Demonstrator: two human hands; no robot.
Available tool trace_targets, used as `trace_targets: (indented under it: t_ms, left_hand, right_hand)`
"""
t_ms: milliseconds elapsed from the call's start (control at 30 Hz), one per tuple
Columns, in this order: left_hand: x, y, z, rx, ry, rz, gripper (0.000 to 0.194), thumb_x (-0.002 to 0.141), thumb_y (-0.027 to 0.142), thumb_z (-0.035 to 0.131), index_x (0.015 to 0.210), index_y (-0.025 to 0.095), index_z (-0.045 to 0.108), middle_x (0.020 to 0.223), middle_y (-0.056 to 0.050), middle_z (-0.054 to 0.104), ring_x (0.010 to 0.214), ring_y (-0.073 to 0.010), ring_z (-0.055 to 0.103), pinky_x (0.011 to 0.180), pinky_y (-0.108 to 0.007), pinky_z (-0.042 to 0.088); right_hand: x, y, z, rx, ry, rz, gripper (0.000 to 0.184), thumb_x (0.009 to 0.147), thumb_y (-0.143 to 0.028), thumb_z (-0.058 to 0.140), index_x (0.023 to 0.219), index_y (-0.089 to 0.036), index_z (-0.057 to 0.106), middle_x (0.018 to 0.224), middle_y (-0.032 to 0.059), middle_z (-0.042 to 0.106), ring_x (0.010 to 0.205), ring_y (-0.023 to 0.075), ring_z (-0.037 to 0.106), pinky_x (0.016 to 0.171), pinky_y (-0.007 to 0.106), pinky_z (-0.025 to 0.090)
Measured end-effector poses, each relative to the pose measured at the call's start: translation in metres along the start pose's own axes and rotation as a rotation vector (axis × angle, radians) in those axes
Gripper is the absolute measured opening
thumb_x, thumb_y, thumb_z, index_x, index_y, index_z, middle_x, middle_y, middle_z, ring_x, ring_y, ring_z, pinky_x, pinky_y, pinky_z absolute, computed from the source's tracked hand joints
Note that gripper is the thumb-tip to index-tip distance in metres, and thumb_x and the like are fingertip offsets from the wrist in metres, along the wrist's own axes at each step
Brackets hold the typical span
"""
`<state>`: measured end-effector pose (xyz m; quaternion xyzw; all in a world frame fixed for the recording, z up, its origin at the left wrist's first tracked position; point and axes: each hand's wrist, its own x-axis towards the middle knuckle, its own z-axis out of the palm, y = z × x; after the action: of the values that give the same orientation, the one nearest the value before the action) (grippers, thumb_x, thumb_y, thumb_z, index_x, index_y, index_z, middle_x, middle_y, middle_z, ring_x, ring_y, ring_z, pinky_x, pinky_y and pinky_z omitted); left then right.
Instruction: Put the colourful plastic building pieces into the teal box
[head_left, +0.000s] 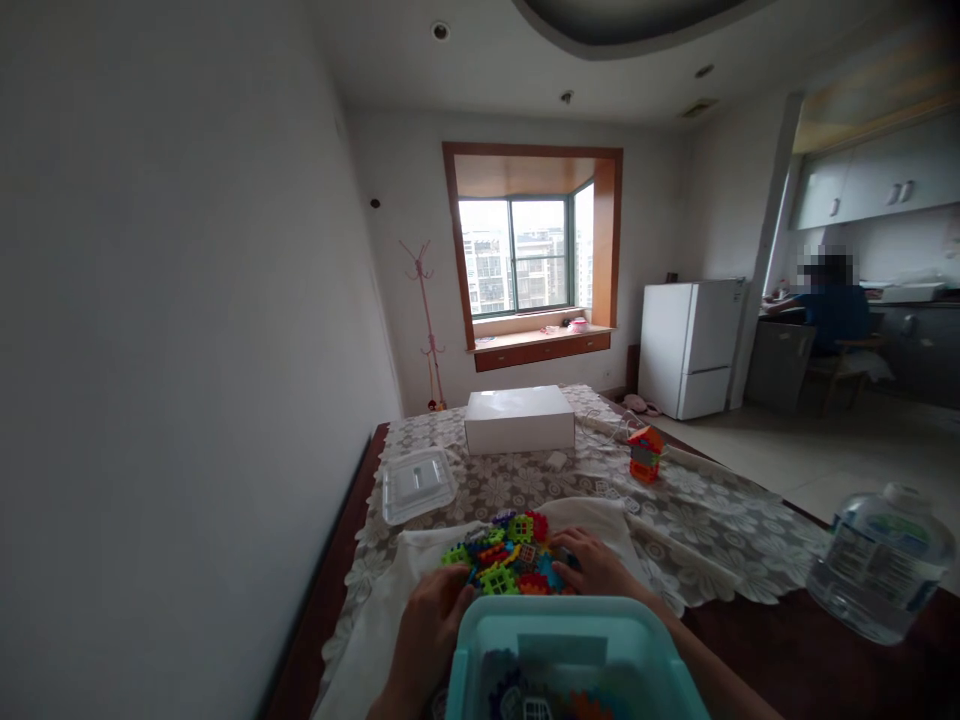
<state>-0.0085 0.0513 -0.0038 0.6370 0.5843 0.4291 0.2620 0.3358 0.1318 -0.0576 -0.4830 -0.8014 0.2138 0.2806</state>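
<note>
— Gathering blocks, I'd judge: the teal bin (570,640) sits nearest me, some pieces already inside.

— Hands?

— My left hand (431,625) and right hand (592,562), fingers curled, cup the pile of interlocking blocks (506,565) on the white cloth (420,560) just beyond. Next calls for lifting them together.

Two hands (431,625) (592,562), one bin (574,650), one bottle (877,560) (blocks uncountable).

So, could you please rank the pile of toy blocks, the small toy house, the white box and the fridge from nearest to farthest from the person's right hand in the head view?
1. Pile of toy blocks: touching the right hand, just to its left.
2. Small toy house: farther back on the table, slightly right.
3. White box: at the table's far end.
4. Fridge: on the floor beyond the table, to the right.
</note>
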Motion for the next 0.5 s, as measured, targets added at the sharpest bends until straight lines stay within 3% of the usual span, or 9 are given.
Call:
trace_targets:
  t_ms: [133, 267, 367, 500]
  left_hand:
    - [0.0, -0.005, 0.003, -0.011, -0.018, 0.04, 0.033, 0.091, 0.052, 0.074, 0.104, 0.026, 0.089, 0.117, -0.016, 0.087, 0.113, -0.0413, 0.082, 0.11, -0.056, 0.065]
    - [-0.003, 0.002, 0.001, -0.015, -0.011, 0.078, 0.024, 0.092, 0.045, 0.072, 0.097, 0.028, 0.088, 0.109, -0.014, 0.086, 0.107, -0.0394, 0.082, 0.107, -0.056, 0.065]
    - [-0.006, 0.01, -0.002, -0.019, -0.002, 0.087, 0.024, 0.092, 0.041, 0.07, 0.1, 0.028, 0.089, 0.114, -0.015, 0.086, 0.113, -0.0403, 0.081, 0.11, -0.058, 0.063]
    - [-0.01, 0.015, -0.004, -0.021, -0.022, 0.104, 0.03, 0.084, 0.032, 0.072, 0.108, 0.029, 0.09, 0.125, -0.014, 0.086, 0.124, -0.0406, 0.079, 0.117, -0.057, 0.062]
  right_hand:
    - [0.001, 0.005, 0.003, -0.022, -0.008, -0.001, 0.034, 0.093, -0.059, 0.066, 0.124, -0.056, 0.08, 0.142, 0.0022, 0.082, 0.142, 0.0406, 0.073, 0.12, 0.062, 0.061]
    - [-0.001, 0.002, 0.0, -0.006, -0.006, 0.006, 0.034, 0.097, -0.061, 0.065, 0.125, -0.052, 0.08, 0.145, 0.0056, 0.081, 0.143, 0.0409, 0.072, 0.12, 0.062, 0.061]
    - [-0.002, 0.0, -0.001, 0.009, -0.029, 0.012, 0.035, 0.095, -0.061, 0.066, 0.126, -0.05, 0.08, 0.146, 0.0072, 0.08, 0.144, 0.0422, 0.071, 0.122, 0.063, 0.059]
    - [0.0, 0.003, 0.002, 0.0, -0.029, 0.001, 0.035, 0.094, -0.062, 0.065, 0.126, -0.057, 0.079, 0.145, 0.0034, 0.081, 0.144, 0.0427, 0.072, 0.122, 0.065, 0.06]
